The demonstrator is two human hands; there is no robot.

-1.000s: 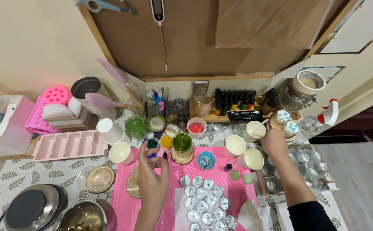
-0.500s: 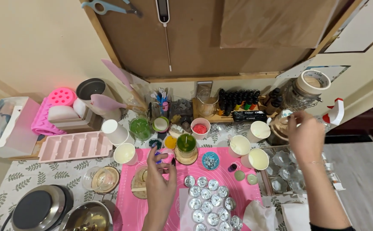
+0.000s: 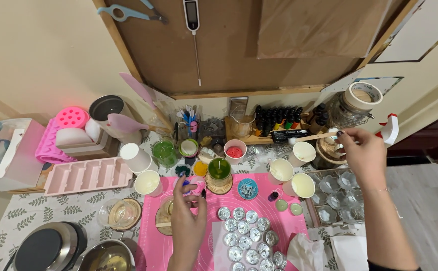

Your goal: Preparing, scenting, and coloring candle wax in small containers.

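Note:
My left hand [image 3: 186, 221] is over the pink silicone mat [image 3: 264, 198], with its fingertips closed on a small pink thing [image 3: 195, 186]; I cannot tell what it is. Just past it a green candle in a glass [image 3: 219, 169] stands on a wooden coaster. My right hand [image 3: 363, 156] is at the back right and pinches a wooden stick [image 3: 313, 136]. The stick points left, above a white cup [image 3: 303, 152]. Several small metal candle cups [image 3: 249, 236] lie on the mat near me.
More white cups [image 3: 137, 158] [image 3: 281, 170] [image 3: 303, 185], a cup of red material [image 3: 234, 149], a green jar [image 3: 164, 152] and a blue dish [image 3: 247, 188] crowd the middle. A pink mould tray [image 3: 88, 175] lies left; a scale [image 3: 48, 248] and metal pot [image 3: 106, 257] near left. Glass jars [image 3: 339, 195] stand right.
My right hand has moved right, away from the white cups. My left hand stays over the mat, shifted slightly toward me.

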